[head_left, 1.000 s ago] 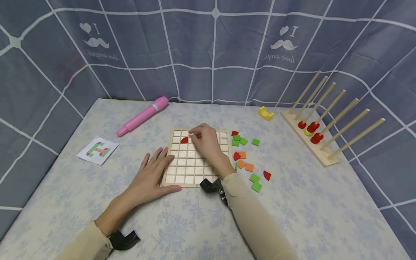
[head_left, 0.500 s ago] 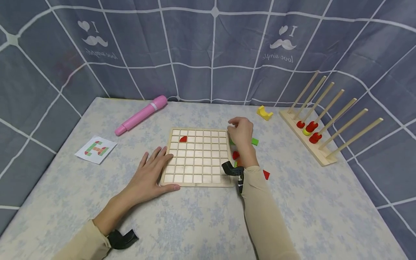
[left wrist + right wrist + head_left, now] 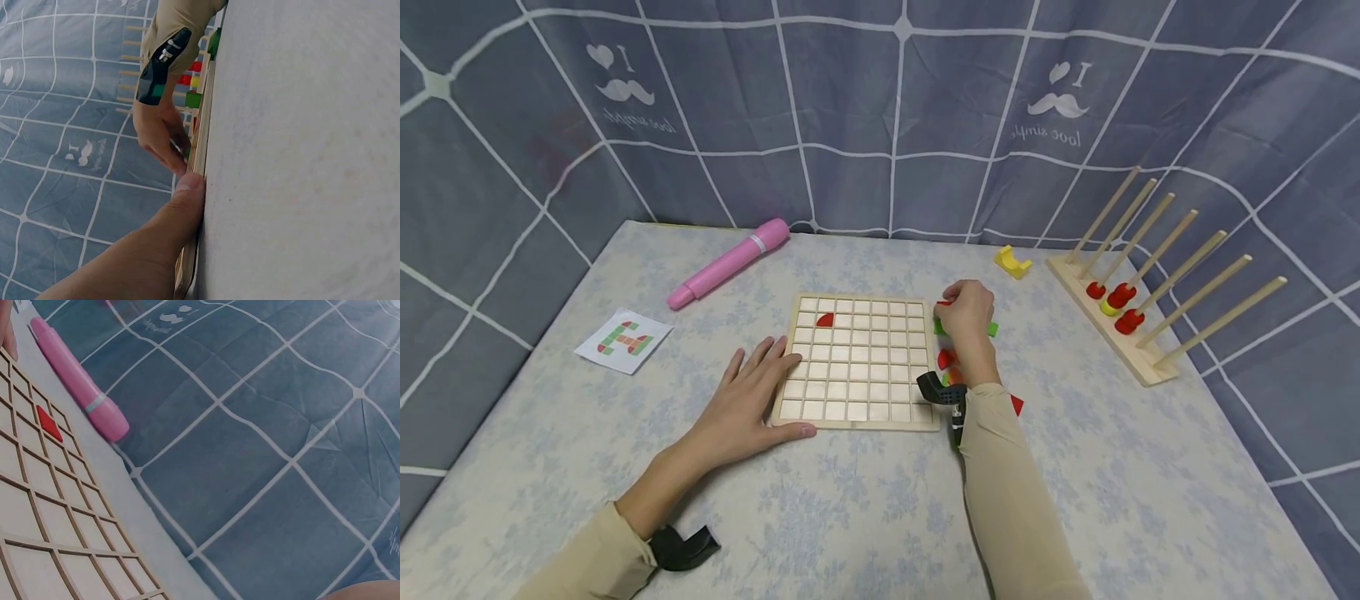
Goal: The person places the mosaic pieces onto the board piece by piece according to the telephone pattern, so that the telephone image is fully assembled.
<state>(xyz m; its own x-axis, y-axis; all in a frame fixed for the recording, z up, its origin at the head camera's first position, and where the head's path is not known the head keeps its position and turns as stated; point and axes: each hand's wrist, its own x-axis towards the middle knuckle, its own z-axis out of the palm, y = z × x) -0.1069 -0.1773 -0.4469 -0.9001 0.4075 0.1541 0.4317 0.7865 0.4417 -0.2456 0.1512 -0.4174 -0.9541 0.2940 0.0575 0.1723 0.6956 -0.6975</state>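
The grid board (image 3: 859, 370) looks like smooth, pale wood with a faint sheen; the red quarter-piece (image 3: 825, 320) is smooth. The peg rack (image 3: 1137, 353) is matt wood, its red rings (image 3: 1130, 321) glossy. The pink tube (image 3: 724, 268) looks like shiny plastic, the card (image 3: 624, 341) like paper, the curtain (image 3: 850, 92) creased cloth, the bench (image 3: 820, 517) matt.

Head camera looks from high, forward and down over table (image 3: 850, 517) to curtain (image 3: 842, 92); left-wrist camera sits low and close, turned sideways, sighting along board (image 3: 865, 426); right-wrist camera slants near across board, sharing pink tube (image 3: 730, 265) with head.
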